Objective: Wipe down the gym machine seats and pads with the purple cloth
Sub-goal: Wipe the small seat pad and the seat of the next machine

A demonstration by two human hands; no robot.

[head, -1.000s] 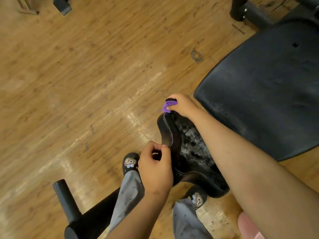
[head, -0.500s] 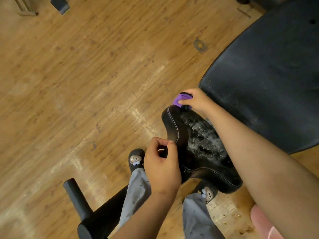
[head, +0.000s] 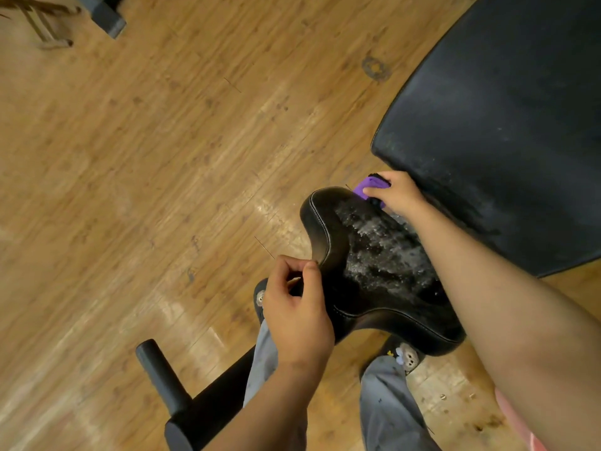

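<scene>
The right hand (head: 400, 193) has drawn the purple cloth (head: 369, 187) from the nose of the saddle-shaped seat (head: 328, 229) toward the large black pad (head: 504, 125). That pad fills the upper right above a wooden floor (head: 162, 157). The seat's top is flecked white. The right grip is closed around the bunched cloth at the seat's far edge. The left hand (head: 296, 307) curls against the seat's left edge; whether its grip holds anything cannot be told.

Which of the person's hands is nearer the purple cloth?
Right. The right hand holds the purple cloth at the far end of the seat; the left hand is by its side edge.
</scene>
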